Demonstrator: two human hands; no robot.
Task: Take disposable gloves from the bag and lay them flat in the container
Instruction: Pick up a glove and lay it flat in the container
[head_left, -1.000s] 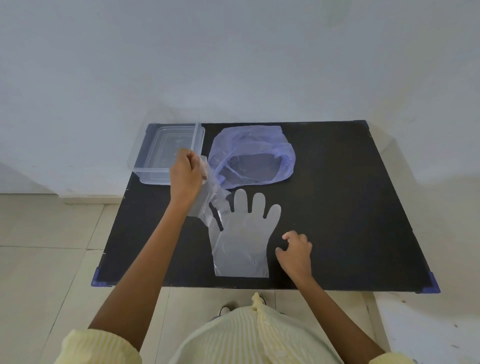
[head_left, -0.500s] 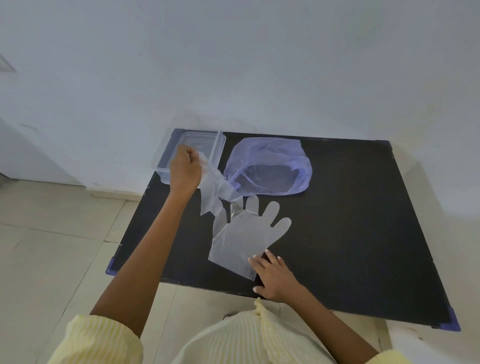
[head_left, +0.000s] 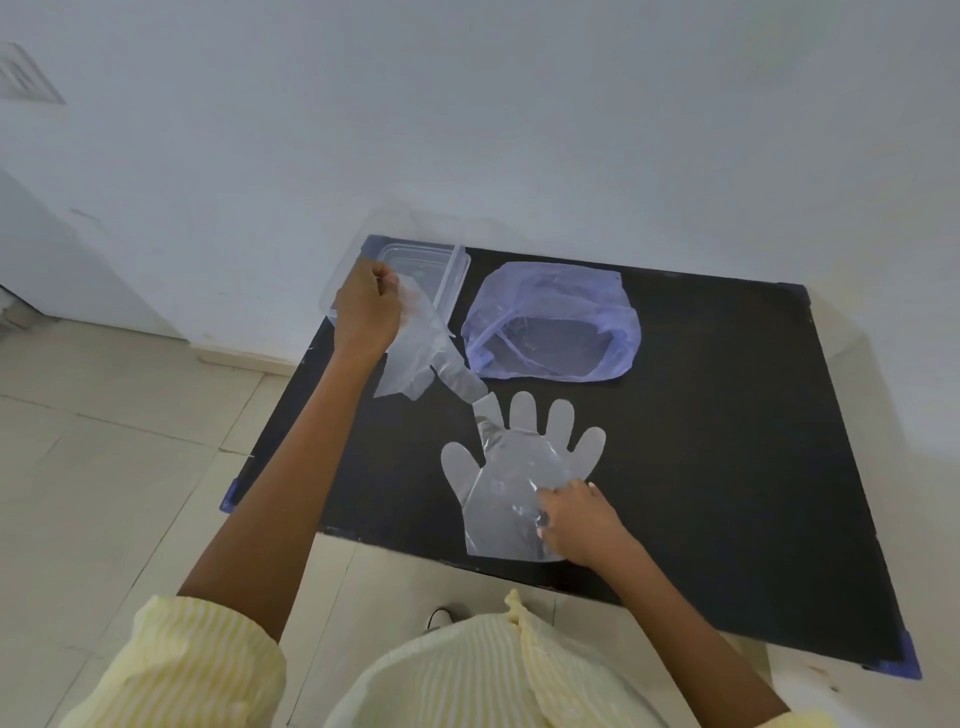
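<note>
My left hand (head_left: 367, 310) is closed on a clear disposable glove (head_left: 415, 353) that hangs crumpled from it, in front of the clear plastic container (head_left: 453, 270) at the table's far left corner. A second clear glove (head_left: 514, 478) lies flat on the black table, fingers pointing away from me. My right hand (head_left: 576, 519) presses its fingertips on this flat glove near the cuff. The purple bag (head_left: 550, 327) lies open just right of the container.
The black table (head_left: 727, 441) has blue corner caps and stands against a white wall. Beige floor tiles lie to the left and below the near edge. My yellow striped sleeves show at the bottom.
My right hand moved left from the bare table onto the flat glove's cuff. My left hand lifted its glove toward the container. The camera view swung left.
</note>
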